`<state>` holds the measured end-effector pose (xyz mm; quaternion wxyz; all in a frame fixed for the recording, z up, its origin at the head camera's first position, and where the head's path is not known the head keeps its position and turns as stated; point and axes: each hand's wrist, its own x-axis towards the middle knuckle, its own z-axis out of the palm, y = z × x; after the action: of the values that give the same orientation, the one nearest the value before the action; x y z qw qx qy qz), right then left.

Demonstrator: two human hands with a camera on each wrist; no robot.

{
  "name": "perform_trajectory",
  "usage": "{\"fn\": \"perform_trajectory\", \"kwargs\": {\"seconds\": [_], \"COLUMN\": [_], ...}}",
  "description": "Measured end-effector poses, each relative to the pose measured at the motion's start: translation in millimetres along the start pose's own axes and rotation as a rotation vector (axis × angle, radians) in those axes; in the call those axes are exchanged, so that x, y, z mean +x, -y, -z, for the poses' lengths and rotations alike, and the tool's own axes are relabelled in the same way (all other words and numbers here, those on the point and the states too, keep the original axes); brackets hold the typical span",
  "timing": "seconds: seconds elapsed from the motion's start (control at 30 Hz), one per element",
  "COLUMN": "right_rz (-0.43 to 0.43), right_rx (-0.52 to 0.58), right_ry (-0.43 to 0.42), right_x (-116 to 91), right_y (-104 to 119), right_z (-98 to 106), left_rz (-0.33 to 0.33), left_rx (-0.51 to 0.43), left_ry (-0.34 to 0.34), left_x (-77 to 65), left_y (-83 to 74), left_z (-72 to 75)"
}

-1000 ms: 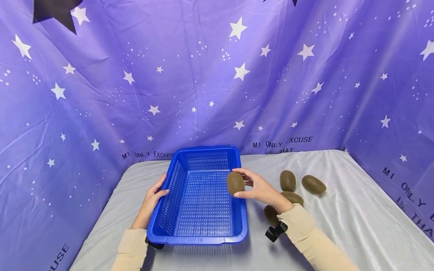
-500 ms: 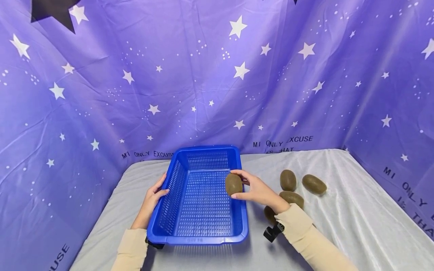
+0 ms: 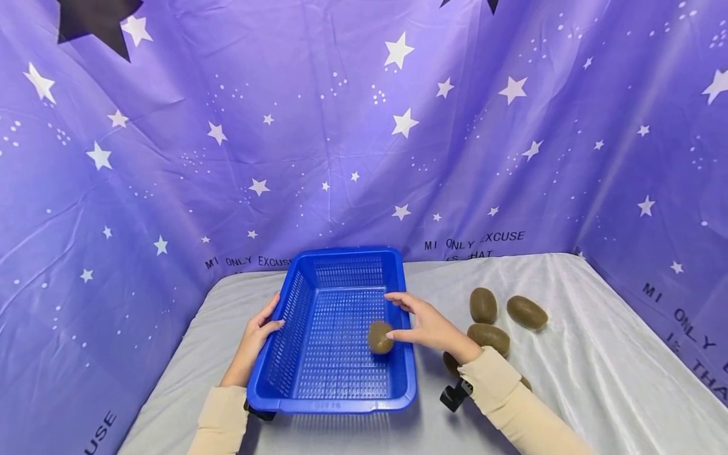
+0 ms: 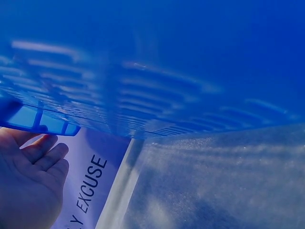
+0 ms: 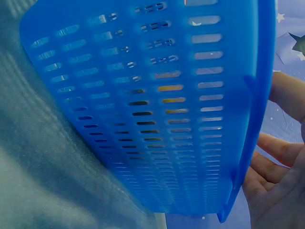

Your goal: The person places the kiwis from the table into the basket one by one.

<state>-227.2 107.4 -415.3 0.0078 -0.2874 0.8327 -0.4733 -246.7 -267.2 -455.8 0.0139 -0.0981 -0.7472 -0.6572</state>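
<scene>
Left hand [image 3: 256, 335] and right hand [image 3: 426, 328] came out of beige sleeves [image 3: 218, 417], a black device [image 3: 455, 396] under the right wrist. At 9 o'clock, the left one gripped the rim of a blue basket [image 3: 332, 406], thumb on top. At 3 o'clock, the right one reached over the opposite rim, fingers loose and parted. Its thumb tip overlapped a brown kiwi [image 3: 378, 338] inside the basket, toward 4 o'clock; whether they touched could not be told. Beyond the right wrist, three more kiwis [image 3: 489, 339] lay near one another on the pale, cloth-covered worktop [image 3: 603, 335], between 2 and 4 o'clock; other brown shapes were mostly hidden by the sleeve. Farthest off, toward 12 o'clock, hung a purple curtain [image 3: 341, 126] with white stars and black lettering.
</scene>
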Motion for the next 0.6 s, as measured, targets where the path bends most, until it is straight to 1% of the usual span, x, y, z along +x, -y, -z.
{"fn": "perform_trajectory", "kwargs": {"seconds": [0.23,0.43,0.6], "right_rz": [-0.001,0.053,0.086], "right_rx": [0.031,0.043,0.050], "right_ry": [-0.025,-0.056,-0.081], "right_x": [-3,-13,-24], "right_y": [-3,-7,-10], "right_z": [0,3,11], "left_rz": [0.019,0.001,0.009], "left_rx": [-0.015,0.003,0.004], "left_ry": [-0.003,-0.002,-0.007], "left_x": [0.4,-0.4,-0.8], "left_y": [-0.8,-0.5,-0.5], "left_z": [-1.0,-1.8,-0.9]}}
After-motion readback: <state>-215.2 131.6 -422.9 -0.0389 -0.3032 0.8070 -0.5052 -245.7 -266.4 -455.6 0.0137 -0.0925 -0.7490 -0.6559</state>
